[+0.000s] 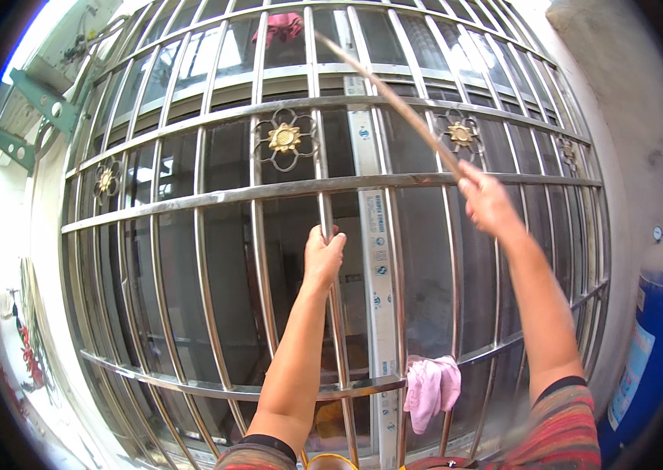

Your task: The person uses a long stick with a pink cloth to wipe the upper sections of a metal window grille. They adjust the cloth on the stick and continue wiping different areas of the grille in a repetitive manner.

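My left hand (324,254) is wrapped round an upright bar of the stainless steel window grille (230,195), just under a crossbar. Raised to the right, my right hand (488,202) grips the lower end of a long wooden stick (402,107). The stick slants up and left across the front of the bars. Close to its far tip, at the top, is a dark pink cloth (281,28) seen among the bars; whether the two touch I cannot tell. A light pink cloth (432,392) hangs over the lower crossbar, below my hands.
Behind the grille are glass panes and a pale window frame post (378,258) with printed film. Gold flower ornaments (284,139) sit between two crossbars. A blue barrel (656,345) stands at the right by the wall. Green metal brackets (46,102) jut out at the upper left.
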A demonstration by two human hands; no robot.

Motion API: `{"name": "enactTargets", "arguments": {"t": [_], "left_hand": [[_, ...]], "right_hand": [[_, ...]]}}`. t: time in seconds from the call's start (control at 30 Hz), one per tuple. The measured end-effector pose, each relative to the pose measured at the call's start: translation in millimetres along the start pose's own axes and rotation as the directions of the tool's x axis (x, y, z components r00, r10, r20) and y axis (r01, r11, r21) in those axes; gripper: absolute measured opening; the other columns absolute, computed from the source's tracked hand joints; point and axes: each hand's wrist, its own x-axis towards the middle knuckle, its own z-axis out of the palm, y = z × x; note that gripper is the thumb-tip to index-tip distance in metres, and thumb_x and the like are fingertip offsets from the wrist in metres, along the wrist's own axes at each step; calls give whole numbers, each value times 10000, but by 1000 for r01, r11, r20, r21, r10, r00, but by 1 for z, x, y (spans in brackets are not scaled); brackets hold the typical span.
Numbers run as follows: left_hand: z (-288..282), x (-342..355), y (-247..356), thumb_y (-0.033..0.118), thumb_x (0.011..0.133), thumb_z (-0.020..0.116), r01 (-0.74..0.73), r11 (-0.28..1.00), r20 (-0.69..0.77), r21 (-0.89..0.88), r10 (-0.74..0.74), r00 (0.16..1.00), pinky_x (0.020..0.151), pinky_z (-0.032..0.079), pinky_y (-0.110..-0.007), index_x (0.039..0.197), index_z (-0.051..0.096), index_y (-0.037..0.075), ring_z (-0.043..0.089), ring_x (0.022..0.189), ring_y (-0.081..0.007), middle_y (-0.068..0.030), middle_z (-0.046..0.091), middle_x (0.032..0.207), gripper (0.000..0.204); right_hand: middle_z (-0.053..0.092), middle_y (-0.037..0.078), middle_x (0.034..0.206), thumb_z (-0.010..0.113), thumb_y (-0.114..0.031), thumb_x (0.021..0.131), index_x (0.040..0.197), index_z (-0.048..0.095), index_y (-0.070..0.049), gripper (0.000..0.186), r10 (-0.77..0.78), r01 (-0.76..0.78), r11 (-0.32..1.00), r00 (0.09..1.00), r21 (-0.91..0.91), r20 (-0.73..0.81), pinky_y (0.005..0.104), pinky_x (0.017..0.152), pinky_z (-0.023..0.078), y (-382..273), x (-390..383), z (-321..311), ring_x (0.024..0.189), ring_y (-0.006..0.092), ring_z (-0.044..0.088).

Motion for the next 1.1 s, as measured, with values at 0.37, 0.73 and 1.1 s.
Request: {"name": "enactTargets", "arguments": {"t": [0.37,0.73,1.1], "left_hand": [[2,1,2,108,851,575,21,1000,-5,16,-21,1000,443,376,-204,997,486,41,431,518,-47,17,463,696,184],[1,3,-3,117,829,601,24,999,-20,-34,-25,999,431,354,-208,985,494,47,428,498,-49,31,452,660,202],[2,2,-3,134,817,609,25,997,-62,75,-21,998,480,394,-248,1012,521,35,454,541,-74,14,488,674,236]], "right_hand": [[512,22,641,499,-194,952,1023,558,12,225,270,-380,634,925,674,268,188,403,368,6,-131,52,469,51,430],[470,33,768,461,-142,958,1051,426,-60,129,123,-488,256,872,834,473,228,459,384,15,-212,96,528,80,423],[436,-4,659,473,-161,959,1102,493,-37,190,195,-390,329,919,860,342,201,399,339,90,-255,126,460,56,379]]}}
